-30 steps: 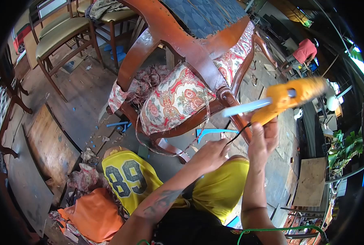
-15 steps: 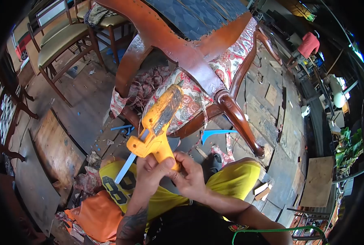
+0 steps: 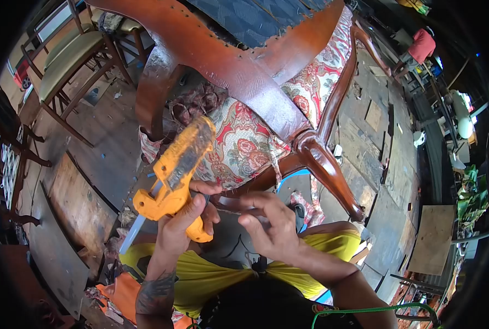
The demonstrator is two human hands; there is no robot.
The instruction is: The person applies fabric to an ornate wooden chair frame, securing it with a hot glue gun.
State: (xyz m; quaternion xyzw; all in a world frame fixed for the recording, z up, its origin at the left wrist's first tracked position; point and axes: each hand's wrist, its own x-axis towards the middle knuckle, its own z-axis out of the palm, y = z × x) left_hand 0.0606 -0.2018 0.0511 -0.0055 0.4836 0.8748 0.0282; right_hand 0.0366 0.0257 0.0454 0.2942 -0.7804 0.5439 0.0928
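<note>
My left hand (image 3: pixel 177 227) is closed around the handle of a yellow hot glue gun (image 3: pixel 170 181), its body smeared with dark residue. A pale glue stick (image 3: pixel 131 236) juts from its rear, and the nozzle end points up and away from me. To the right, my right hand (image 3: pixel 274 227) is raised with fingers partly bent and thumb apart, holding nothing I can see. Just beyond both hands stands a carved wooden armchair (image 3: pixel 313 148) with red-and-cream floral fabric (image 3: pixel 244 145). Torn-edged blue-grey fabric (image 3: pixel 255 27) covers a panel at the top.
Wooden chairs (image 3: pixel 72 57) with tan seats stand at the upper left. Boards (image 3: pixel 80 203) lie on the plank floor. Orange cloth (image 3: pixel 118 296) is beside my left leg. Another person in a red shirt (image 3: pixel 421 46) bends over at the far right, near a leafy plant (image 3: pixel 472 197).
My right hand has come off the glue gun's handle and moved right. My left hand has carried the gun left. The view has shifted slightly closer to the armchair.
</note>
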